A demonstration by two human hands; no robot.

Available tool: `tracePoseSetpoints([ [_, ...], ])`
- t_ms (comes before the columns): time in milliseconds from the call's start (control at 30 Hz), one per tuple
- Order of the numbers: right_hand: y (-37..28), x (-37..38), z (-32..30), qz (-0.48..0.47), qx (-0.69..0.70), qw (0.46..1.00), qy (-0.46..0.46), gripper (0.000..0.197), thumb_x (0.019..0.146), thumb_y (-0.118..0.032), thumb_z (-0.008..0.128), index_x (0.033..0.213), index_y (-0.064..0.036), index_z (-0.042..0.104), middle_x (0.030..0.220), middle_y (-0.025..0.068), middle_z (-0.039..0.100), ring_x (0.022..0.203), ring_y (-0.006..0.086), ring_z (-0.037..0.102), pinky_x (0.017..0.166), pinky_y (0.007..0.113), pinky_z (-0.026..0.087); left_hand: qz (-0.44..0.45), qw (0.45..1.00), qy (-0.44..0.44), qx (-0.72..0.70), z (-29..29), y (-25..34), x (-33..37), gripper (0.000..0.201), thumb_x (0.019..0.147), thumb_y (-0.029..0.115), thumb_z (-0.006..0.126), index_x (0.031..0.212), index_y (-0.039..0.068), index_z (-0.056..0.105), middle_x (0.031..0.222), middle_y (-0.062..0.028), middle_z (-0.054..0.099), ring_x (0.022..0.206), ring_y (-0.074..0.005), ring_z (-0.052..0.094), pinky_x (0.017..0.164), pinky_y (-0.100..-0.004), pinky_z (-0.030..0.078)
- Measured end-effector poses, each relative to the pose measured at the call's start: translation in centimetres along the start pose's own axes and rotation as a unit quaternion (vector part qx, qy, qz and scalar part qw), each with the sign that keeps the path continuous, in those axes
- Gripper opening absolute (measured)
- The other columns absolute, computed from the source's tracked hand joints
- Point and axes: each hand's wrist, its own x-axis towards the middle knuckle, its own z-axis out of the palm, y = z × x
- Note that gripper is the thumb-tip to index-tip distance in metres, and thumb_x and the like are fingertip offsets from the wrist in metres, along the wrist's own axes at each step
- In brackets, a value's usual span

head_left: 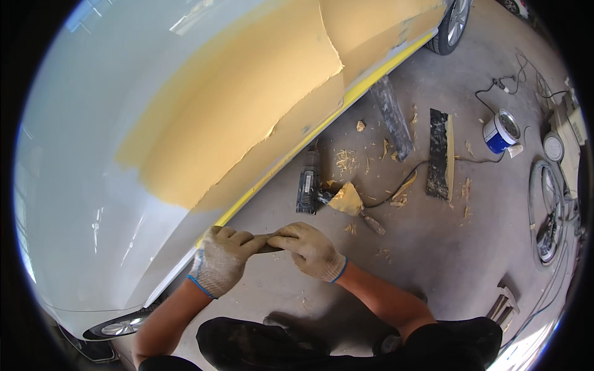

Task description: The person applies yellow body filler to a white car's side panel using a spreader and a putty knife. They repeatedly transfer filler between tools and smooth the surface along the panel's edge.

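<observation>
Both hands are in knit work gloves with blue cuffs, meeting right in front of the car's lower edge. The left hand (221, 258) and right hand (310, 249) are each closed on an end of a small dark flat piece (267, 246), pinched between the fingertips; most of it is hidden by the gloves, so I can't tell exactly what it is, maybe a spreader or a sanding strip. It sits just beside the sill, low down near the floor. The car panel (93, 185) is pale blue-white, with a big patch of yellow filler (247, 105) spread over the middle and upper part, rough edged, and a yellow strip (334, 108) running along the bottom edge. On the concrete floor (433, 260) there's a dark power tool (308, 182) lying just beside a putty knife (349, 203) loaded with yellow filler, plus scrapings and crumbs of the stuff scattered all around. Further out lie two long dark boards (438, 154), one smeared with filler along its side. A blue and white can (501, 132) stands open near some black cable (513, 80), and coiled hose (547, 210) sits at the right edge. A wheel (455, 25) shows at the top. The person's dark knees fill the bottom of the view.
</observation>
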Motion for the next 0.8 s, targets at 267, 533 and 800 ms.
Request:
tracePoseSetpoints([
  [267,-1.3,3.7,-1.8,-0.04,0.015,0.998,0.035,0.04,0.08,0.005,0.063,0.118,-0.0062,0.072,0.111,0.014,0.07,0.102,0.0363,0.064,0.091,0.046,0.053,-0.026,0.997,0.068,0.031,-5.8,1.4,1.9,0.043,0.078,0.0,0.065,0.117,0.015,0.075,0.102,-0.0048,0.075,0.086,-0.0282,0.067,0.083,-0.0434,0.048],
  [533,1.2,2.3,-1.7,-0.038,0.018,0.999,-0.008,0.031,0.079,0.005,0.065,0.106,-0.007,0.075,0.106,0.0105,0.07,0.1,0.0358,0.063,0.089,0.046,0.053,-0.092,0.993,0.064,-0.027,-0.7,3.4,0.3,0.048,0.076,-0.002,0.065,0.121,0.015,0.072,0.102,-0.0045,0.073,0.09,-0.0294,0.066,0.082,-0.046,0.049],
  [800,1.7,1.4,-1.1,-0.023,0.005,0.999,-0.032,0.03,0.076,0.006,0.064,0.102,-0.0068,0.074,0.104,0.0105,0.07,0.101,0.0349,0.063,0.09,0.046,0.053,-0.096,0.991,0.028,-0.085,1.7,3.0,-0.6,0.051,0.078,-0.003,0.063,0.125,0.017,0.071,0.103,-0.0057,0.074,0.091,-0.0308,0.067,0.082,-0.047,0.048],
])
